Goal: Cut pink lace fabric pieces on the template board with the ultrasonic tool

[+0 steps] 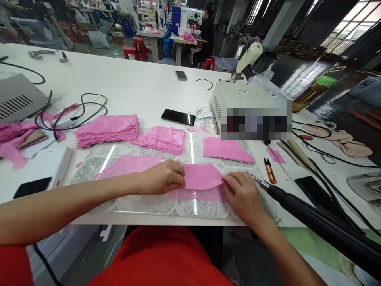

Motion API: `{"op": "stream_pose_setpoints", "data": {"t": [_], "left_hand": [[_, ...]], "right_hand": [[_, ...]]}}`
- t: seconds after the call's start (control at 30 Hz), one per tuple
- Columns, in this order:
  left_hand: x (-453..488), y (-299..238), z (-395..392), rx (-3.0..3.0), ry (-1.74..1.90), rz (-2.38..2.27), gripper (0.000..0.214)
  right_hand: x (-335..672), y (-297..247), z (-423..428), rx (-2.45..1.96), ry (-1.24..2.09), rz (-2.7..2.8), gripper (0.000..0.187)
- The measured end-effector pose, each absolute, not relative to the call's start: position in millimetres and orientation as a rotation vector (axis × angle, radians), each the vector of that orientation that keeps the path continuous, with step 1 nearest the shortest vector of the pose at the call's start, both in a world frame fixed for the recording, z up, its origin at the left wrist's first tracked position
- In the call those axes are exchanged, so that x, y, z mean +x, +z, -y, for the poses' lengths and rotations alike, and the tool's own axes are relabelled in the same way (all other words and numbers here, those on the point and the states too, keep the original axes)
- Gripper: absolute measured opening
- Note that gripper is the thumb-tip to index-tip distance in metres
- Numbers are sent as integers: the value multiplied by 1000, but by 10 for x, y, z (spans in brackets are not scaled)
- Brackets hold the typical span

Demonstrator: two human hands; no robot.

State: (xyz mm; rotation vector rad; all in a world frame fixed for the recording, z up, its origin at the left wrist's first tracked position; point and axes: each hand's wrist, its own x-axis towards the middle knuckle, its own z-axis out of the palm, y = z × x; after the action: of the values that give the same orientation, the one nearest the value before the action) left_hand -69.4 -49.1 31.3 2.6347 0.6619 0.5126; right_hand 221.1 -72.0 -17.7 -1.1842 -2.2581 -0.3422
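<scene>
flat pink fabric piece, edge lifted

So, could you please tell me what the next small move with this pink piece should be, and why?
Probably press the pink fabric piece flat onto the lace piece beneath. The left hand and right hand hold its two ends, and its middle looks slightly bowed up rather than lying flat.
</scene>
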Motion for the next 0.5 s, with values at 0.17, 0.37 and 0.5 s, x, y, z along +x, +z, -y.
{"op": "stream_pose_setpoints", "data": {"t": [0.17, 0.37, 0.5], "left_hand": [[-788, 248, 677, 2675, 412, -686, 25], [-843, 247, 653, 2723, 344, -650, 26], [-772, 319, 622, 2715, 281, -643, 23]], "right_hand": [[2210, -203, 960, -1126, -245, 2305, 14], [2304, -184, 1033, -1186, -146, 2279, 16], [2383, -185, 1089, -1238, -88, 2233, 17]]}}
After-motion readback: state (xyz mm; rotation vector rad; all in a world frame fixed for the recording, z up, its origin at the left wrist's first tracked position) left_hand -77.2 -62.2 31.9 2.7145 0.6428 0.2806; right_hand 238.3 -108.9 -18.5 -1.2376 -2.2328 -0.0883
